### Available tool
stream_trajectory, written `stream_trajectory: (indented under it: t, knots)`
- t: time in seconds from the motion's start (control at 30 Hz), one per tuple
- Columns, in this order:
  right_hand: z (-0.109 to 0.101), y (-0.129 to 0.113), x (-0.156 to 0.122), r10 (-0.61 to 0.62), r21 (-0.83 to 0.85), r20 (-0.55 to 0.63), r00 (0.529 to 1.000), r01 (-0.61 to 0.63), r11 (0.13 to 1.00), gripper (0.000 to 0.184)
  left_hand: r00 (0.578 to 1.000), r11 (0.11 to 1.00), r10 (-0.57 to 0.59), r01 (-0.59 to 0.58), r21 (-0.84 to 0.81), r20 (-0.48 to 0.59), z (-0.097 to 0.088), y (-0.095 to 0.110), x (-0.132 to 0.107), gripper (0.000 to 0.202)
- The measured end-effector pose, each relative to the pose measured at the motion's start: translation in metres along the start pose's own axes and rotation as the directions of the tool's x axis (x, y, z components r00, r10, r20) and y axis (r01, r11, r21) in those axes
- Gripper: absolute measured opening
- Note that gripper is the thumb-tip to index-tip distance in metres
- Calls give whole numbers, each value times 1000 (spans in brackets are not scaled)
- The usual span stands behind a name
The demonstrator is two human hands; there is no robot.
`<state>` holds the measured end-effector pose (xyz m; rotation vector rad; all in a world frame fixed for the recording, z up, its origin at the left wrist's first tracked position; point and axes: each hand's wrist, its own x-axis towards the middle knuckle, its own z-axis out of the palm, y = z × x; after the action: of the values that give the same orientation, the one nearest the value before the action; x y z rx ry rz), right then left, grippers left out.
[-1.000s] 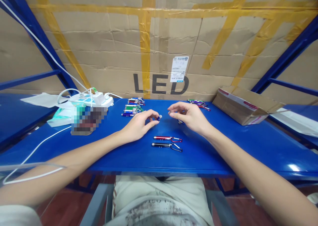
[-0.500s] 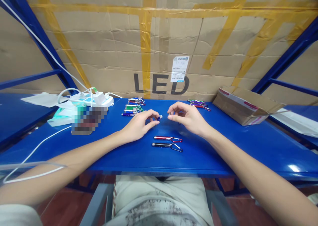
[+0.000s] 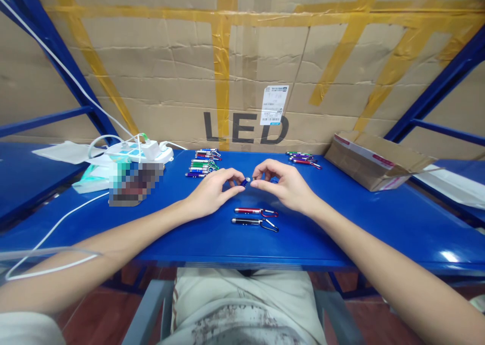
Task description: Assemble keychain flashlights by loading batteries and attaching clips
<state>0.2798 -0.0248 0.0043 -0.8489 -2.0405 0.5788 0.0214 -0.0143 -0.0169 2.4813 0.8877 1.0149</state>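
My left hand (image 3: 212,191) is closed round a small blue keychain flashlight (image 3: 244,182), whose silver tip pokes out toward the right. My right hand (image 3: 282,183) meets that tip with thumb and forefinger pinched together; what they pinch is too small to name. Just in front of both hands, a red flashlight (image 3: 254,212) and a black flashlight (image 3: 253,222) with carabiner clips lie side by side on the blue table (image 3: 379,224).
A pile of coloured flashlights (image 3: 202,162) lies at the back centre, a smaller group (image 3: 303,159) at the back right. An open cardboard box (image 3: 373,159) sits on the right. A white power strip (image 3: 142,151) and cables lie on the left. A cardboard wall marked LED stands behind.
My right hand has moved left and closed its fingertips up against the tip of the flashlight held by my left hand. The left hand stayed nearly still.
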Motion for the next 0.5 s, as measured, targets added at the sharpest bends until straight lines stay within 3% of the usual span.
stream_trajectory:
  t: [0.2,0.5]
  knots:
    - [2,-6,-4,-171,-215,9,985,169,962,14,999,998,42,-42,41,9,-3,5,0,17]
    - [3,-6,-5,-212,-275,19,977,209,938,20,998,995,67,-68,67,10,-3,5,0,17]
